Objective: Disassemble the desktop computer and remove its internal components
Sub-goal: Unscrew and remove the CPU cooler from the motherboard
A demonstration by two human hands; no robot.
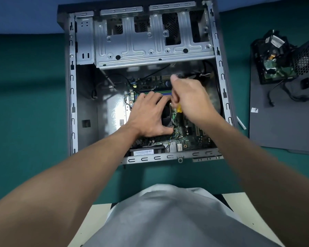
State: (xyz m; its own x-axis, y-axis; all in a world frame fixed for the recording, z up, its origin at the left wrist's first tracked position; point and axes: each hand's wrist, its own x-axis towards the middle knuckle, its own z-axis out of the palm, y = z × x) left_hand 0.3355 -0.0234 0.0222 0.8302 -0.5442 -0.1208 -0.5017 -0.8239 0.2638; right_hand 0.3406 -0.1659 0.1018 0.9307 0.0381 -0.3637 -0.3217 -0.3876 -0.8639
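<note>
left hand (pixel 148 116) grips fan (pixel 166 117), right hand (pixel 191 98) grips screwdriver (pixel 178 108).

Teal tabletop (pixel 25 104), silver-grey case (pixel 153 49), green motherboard (pixel 189 134), yellow screwdriver handle (pixel 178 108), dark grey side panel (pixel 284 125), black fan (pixel 166 116)

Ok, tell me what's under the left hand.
The left hand grips a black fan on the green circuit board. Only the fan's right edge shows; the rest, and whatever sits below it, is covered.
</note>
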